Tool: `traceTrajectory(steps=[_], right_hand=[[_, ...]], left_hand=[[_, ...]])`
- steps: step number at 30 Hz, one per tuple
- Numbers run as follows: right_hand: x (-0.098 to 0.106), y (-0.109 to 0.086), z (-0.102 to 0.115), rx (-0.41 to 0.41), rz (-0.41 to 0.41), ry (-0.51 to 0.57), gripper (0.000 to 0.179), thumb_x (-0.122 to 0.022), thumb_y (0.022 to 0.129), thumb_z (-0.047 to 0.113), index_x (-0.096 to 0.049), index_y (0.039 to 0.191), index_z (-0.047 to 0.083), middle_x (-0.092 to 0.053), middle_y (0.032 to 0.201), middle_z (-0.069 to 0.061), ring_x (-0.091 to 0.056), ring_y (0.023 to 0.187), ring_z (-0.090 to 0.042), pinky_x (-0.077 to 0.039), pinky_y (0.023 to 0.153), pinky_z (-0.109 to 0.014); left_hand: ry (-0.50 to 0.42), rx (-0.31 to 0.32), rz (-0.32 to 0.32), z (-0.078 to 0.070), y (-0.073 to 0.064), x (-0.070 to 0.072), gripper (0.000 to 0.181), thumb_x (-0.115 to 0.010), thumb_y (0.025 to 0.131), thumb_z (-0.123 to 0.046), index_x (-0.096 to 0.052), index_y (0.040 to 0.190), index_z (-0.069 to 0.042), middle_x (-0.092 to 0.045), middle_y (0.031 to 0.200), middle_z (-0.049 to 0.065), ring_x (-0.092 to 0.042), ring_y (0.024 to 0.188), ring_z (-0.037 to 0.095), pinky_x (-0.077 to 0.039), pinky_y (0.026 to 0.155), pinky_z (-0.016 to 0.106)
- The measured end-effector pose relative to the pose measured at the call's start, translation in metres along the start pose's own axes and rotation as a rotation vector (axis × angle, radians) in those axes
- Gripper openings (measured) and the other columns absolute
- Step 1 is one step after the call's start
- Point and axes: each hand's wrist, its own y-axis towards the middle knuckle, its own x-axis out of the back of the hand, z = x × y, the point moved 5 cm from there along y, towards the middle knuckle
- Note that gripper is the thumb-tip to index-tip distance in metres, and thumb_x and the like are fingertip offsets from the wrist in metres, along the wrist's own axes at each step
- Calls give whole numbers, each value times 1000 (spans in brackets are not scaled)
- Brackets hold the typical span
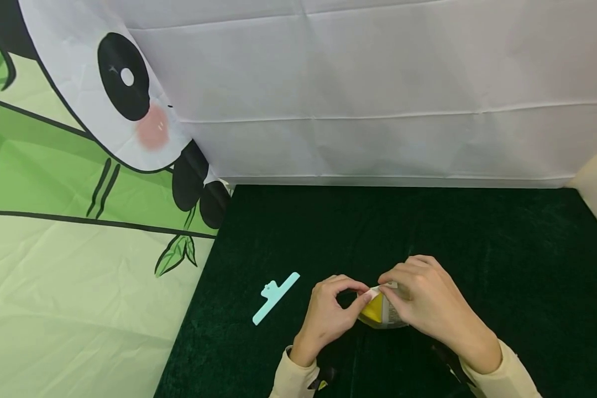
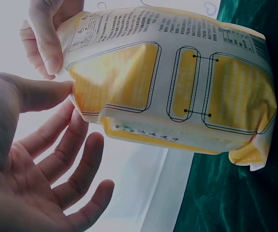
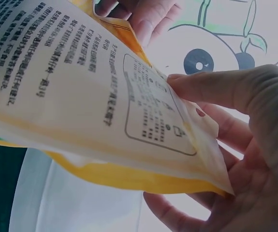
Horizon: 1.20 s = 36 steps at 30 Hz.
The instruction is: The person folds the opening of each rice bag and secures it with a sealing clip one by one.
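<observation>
At lower centre, a soft yellow-and-white packet [image 1: 373, 310] with black print and a flat, pale-turquoise, bar-shaped clip [image 1: 276, 298] are standing out against a dark-green fabric-covered counter [image 1: 477, 237].

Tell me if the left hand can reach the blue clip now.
Probably yes: only green cloth lies between the left hand and the blue clip, though that hand is pinching the bag.

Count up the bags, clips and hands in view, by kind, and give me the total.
Bag: 1
Clip: 1
Hands, left hand and right hand: 2
Total: 4
</observation>
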Motion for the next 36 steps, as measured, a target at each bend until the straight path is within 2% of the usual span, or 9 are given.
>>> traceTrajectory(steps=[4,11,21,29,33,36], right_hand=[[0,-1,8,3,-5,-19,16,-91,82,13,-81,91,20,-80,90,7,-74,85,-14,-55,98,-59],[-1,-1,20,6,-21,-69,18,-92,79,11,-81,92,18,-79,90,6,-73,87,-17,-49,104,-66],[-7,-1,38,70,-58,-149,17,-91,78,9,-83,92,13,-82,91,2,-69,87,-19,-44,108,-71],[-10,0,33,109,-56,-163,21,-95,75,10,-83,92,13,-82,90,2,-67,86,-18,-40,111,-76],[-9,1,30,112,-53,-145,21,-95,75,8,-83,92,13,-82,89,3,-67,85,-17,-40,111,-76],[-9,1,27,113,-47,-136,21,-94,75,7,-83,91,14,-82,89,3,-67,85,-17,-40,111,-75]], left_hand=[[-9,-7,12,0,-4,3,18,-72,102,-37,-79,103,-21,-77,103,-10,-68,97,1,-58,85,25],[-3,-28,11,0,-8,6,19,-71,104,-36,-79,103,-19,-77,102,-7,-68,96,2,-57,86,25],[-1,-12,7,-3,-15,11,17,-72,103,-34,-78,102,-19,-76,101,-8,-67,94,3,-56,87,26],[22,-24,-8,-2,-11,6,16,-71,103,-33,-78,102,-18,-75,99,-7,-66,93,2,-56,87,27],[33,-30,6,-1,-9,4,19,-69,105,-36,-78,103,-19,-76,101,-7,-67,95,2,-57,88,26],[35,-20,19,0,-9,5,20,-69,104,-38,-78,105,-20,-77,104,-8,-69,97,7,-56,90,28]])
